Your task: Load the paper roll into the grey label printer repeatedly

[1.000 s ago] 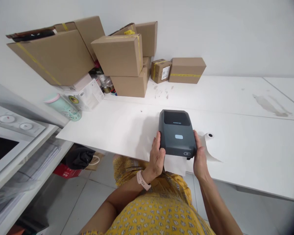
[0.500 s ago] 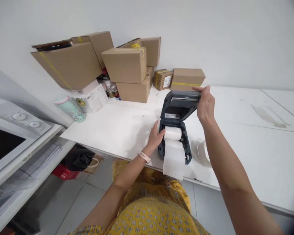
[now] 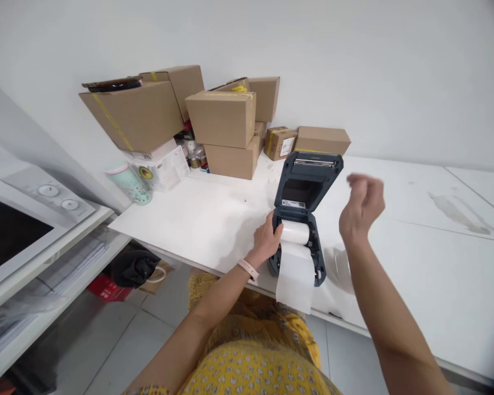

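Observation:
A dark grey label printer (image 3: 319, 244) stands near the table's front edge with its lid (image 3: 308, 181) raised. Inside lies a white label roll (image 3: 295, 232), and a strip of label paper (image 3: 296, 280) runs out over the front and hangs past the table edge. My left hand (image 3: 267, 238) is wrapped round the printer's left side, its thumb on the rim beside the roll. To the right of the lid, my right hand (image 3: 362, 206) is in the air, touching nothing; its fingers are loosely bent and slightly blurred, with nothing seen in them.
A white roll-like object (image 3: 342, 269) stands right of the printer, partly behind my right forearm. Cardboard boxes (image 3: 220, 120) are stacked along the wall. A green tumbler (image 3: 129, 184) and a microwave (image 3: 45, 203) are at the left.
My right hand has let go of the lid and moved off to the right. The lid stays up, tilted further back. My left hand keeps its place on the printer.

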{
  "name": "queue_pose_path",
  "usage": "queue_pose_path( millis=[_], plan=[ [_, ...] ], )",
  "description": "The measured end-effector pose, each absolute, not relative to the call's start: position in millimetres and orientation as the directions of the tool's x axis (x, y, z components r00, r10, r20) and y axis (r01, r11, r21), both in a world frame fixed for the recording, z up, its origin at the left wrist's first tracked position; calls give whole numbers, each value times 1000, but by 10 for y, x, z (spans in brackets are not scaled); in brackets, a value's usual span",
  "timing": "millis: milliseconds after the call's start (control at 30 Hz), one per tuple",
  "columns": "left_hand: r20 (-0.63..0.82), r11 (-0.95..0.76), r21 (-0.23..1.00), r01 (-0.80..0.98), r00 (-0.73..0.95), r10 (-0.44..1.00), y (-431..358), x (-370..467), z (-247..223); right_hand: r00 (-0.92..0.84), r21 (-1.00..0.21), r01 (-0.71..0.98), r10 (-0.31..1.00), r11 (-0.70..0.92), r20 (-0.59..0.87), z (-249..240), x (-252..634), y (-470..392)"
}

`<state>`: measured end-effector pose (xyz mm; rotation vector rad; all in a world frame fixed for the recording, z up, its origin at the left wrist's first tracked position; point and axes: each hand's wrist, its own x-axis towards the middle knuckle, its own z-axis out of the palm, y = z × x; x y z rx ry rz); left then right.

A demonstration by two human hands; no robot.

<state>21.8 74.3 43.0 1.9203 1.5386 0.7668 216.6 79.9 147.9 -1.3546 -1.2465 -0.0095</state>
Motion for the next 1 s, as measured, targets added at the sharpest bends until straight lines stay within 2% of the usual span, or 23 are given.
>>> queue_pose_path(
  millis=[67, 100, 167, 233, 333, 500, 600, 700, 767, 900, 1000],
  plan=[
    [114, -206, 690, 694, 177, 978, 762, 235, 445, 152, -652, 698, 828, 297, 540, 1268, 2136, 609],
    [127, -213, 672, 709, 173, 977, 773, 245, 455, -45, -601, 736, 909, 311, 415, 1178, 2126, 575],
    [140, -221, 639, 737, 171, 975, 793, 263, 483, -370, -445, 817, 925, 367, 84, 1048, 2101, 611],
    [138, -229, 616, 754, 183, 973, 801, 276, 518, -459, -286, 869, 875, 404, -157, 987, 2056, 732],
    [137, -257, 594, 762, 219, 966, 789, 283, 575, -430, -195, 901, 859, 388, -279, 974, 1957, 936],
    [107, -217, 581, 784, 191, 976, 757, 282, 610, -451, -199, 892, 825, 406, -339, 1059, 1853, 1095],
    [125, -223, 571, 790, 185, 975, 752, 280, 586, -522, -263, 851, 788, 455, -327, 1203, 1913, 1052],
    [157, -262, 555, 790, 211, 965, 754, 274, 558, -609, -395, 768, 765, 504, -209, 1415, 2116, 895],
    [167, -283, 551, 785, 229, 959, 758, 271, 546, -604, -472, 727, 791, 498, -95, 1558, 2331, 743],
    [141, -267, 528, 806, 227, 964, 777, 281, 529, -401, -613, 712, 915, 343, 45, 1675, 2825, 496],
    [140, -249, 506, 826, 206, 968, 795, 298, 505, -163, -712, 669, 976, 215, 142, 1482, 3096, 511]
  ],
)
